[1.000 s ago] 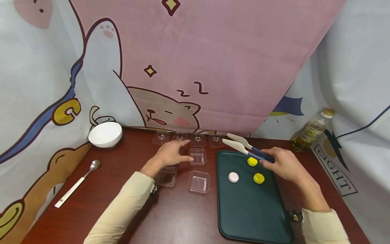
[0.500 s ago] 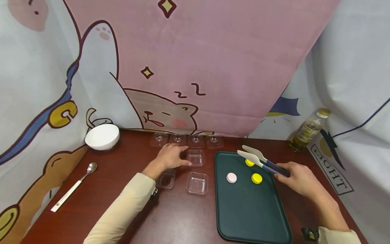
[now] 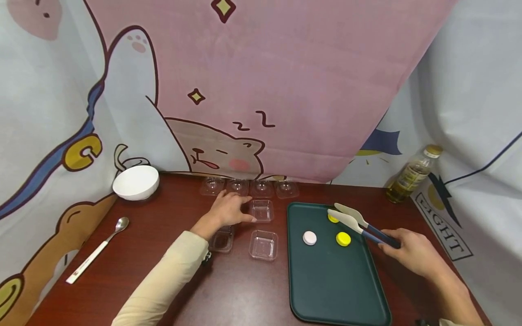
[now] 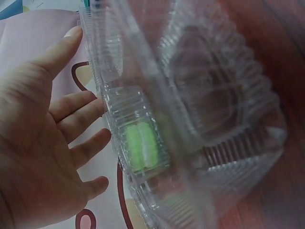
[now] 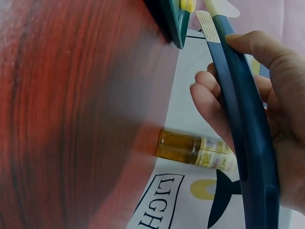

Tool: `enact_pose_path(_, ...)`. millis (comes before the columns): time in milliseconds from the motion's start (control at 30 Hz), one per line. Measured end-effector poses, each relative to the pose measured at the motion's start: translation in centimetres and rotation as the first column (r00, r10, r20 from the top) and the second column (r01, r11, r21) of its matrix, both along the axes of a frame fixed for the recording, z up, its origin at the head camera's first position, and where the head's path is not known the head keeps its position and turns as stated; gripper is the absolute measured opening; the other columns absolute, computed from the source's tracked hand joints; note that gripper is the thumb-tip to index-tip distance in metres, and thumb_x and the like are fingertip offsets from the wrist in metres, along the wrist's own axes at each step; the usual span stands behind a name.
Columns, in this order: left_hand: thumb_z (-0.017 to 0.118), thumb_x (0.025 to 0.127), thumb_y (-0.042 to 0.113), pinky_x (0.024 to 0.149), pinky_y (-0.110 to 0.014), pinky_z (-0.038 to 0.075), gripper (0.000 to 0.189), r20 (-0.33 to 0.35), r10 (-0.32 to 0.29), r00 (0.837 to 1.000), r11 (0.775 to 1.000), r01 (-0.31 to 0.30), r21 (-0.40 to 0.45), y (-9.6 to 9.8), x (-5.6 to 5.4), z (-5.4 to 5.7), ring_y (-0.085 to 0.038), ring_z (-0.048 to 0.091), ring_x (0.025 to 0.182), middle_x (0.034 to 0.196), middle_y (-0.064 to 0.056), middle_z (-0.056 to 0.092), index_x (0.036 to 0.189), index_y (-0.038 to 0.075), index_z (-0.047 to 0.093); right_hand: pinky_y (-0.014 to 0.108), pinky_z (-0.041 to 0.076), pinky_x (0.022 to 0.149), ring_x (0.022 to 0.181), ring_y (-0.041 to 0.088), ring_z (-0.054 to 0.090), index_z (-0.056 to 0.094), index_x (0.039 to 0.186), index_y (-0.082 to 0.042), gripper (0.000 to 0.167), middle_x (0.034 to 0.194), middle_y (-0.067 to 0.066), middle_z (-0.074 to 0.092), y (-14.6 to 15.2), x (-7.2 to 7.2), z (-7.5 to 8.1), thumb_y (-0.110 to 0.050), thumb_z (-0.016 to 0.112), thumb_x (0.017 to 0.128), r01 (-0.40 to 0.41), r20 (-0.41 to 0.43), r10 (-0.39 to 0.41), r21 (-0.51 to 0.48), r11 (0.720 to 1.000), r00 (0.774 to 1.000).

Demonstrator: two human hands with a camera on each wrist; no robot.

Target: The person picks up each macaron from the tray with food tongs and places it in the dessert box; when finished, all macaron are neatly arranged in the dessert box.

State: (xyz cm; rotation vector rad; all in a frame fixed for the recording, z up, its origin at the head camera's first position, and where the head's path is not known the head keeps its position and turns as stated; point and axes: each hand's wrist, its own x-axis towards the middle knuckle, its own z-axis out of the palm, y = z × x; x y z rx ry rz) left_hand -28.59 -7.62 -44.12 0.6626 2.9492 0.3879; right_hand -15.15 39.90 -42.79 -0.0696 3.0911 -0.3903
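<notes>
My left hand (image 3: 226, 209) is over the clear plastic boxes, thumb and fingers spread and relaxed. In the left wrist view its fingertips are right at a box edge, and a green macaron (image 4: 141, 146) shows through the plastic. Around it are a rear box (image 3: 262, 210), a front box (image 3: 263, 245) and a left box (image 3: 222, 239), partly hidden by the wrist. My right hand (image 3: 416, 253) grips blue-handled tongs (image 3: 372, 232) with cream tips. The tips hover over the tray's far right, overlapping a yellow macaron (image 3: 332, 218). Another yellow macaron (image 3: 343, 239) and a pale pink one (image 3: 309, 237) lie nearby.
The dark green tray (image 3: 326, 285) lies on the right of the brown table (image 3: 228, 290). Clear domed lids (image 3: 261, 188) line the back wall. An oil bottle (image 3: 409, 179) stands back right; a white bowl (image 3: 136, 183) and a spoon (image 3: 98, 250) are on the left.
My right hand has drawn back to the right and toward me with the tongs, whose tips now lie farther right over the tray. The left hand has barely moved.
</notes>
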Motion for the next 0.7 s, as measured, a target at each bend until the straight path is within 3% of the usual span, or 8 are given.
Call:
enact_pose_path(200, 0.078, 0.078, 0.061, 0.126, -0.058, 0.017, 0.080, 0.006, 0.004, 1.000, 1.000, -0.004, -0.001, 0.21, -0.18, -0.03, -0.031, 0.050, 0.139, 0.145, -0.010, 0.060, 0.145, 0.022, 0.058, 0.029, 0.041, 0.056, 0.071, 0.015, 0.052, 0.068, 0.123, 0.004, 0.048, 0.095, 0.012, 0.068, 0.30, 0.15, -0.03, -0.029, 0.075, 0.089, 0.012, 0.006, -0.012, -0.008, 1.000, 1.000)
enact_pose_path(467, 0.078, 0.080, 0.059, 0.126, -0.059, 0.017, 0.080, 0.025, -0.001, 1.000, 1.000, 0.002, -0.015, 0.45, -0.19, -0.04, -0.031, 0.049, 0.140, 0.147, -0.011, 0.059, 0.146, 0.022, 0.056, 0.026, 0.032, 0.051, 0.064, 0.011, 0.045, 0.068, 0.125, 0.002, 0.046, 0.086, 0.002, 0.059, -0.05, 0.49, -0.37, -0.028, 0.074, 0.090, -0.014, 0.005, 0.014, -0.038, 0.999, 1.000)
enact_pose_path(700, 0.078, 0.080, 0.059, 0.126, -0.058, 0.015, 0.080, 0.037, -0.005, 0.999, 1.000, 0.006, -0.030, 0.60, -0.21, 0.12, -0.031, 0.048, 0.142, 0.148, -0.010, 0.058, 0.147, 0.023, 0.055, 0.026, 0.032, 0.051, 0.065, 0.013, 0.046, 0.068, 0.123, 0.003, 0.046, 0.087, 0.004, 0.060, -0.06, 0.39, -0.32, -0.026, 0.076, 0.088, -0.009, -0.003, 0.009, -0.025, 1.000, 1.000)
